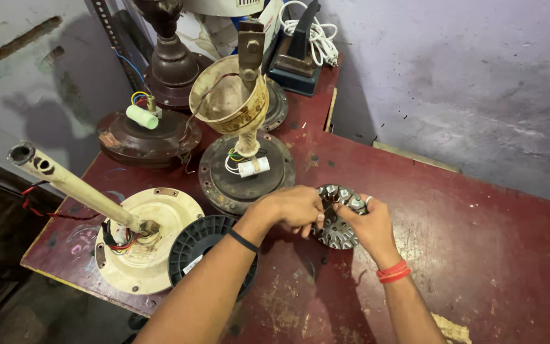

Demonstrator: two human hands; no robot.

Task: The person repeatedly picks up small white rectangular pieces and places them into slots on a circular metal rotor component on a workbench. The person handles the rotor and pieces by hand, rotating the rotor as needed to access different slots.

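Note:
A round metal stator core (337, 230) with slots and bits of white insulation sits tilted on the dark red table (479, 255). My left hand (291, 209) grips its left edge, fingers curled onto the rim. My right hand (367, 223) holds its right side, thumb and fingers pinching at the top of the core; a ring shows on one finger and a red thread band is on the wrist. A black band circles my left wrist.
Ceiling fan motors crowd the left: a cream one with a long rod (148, 242), a black slotted disc (202, 245), a dark one with a rusty canopy cup (243, 165), a brown one (144, 137). A white cable coil (316, 35) lies at the back. Grey walls surround the table.

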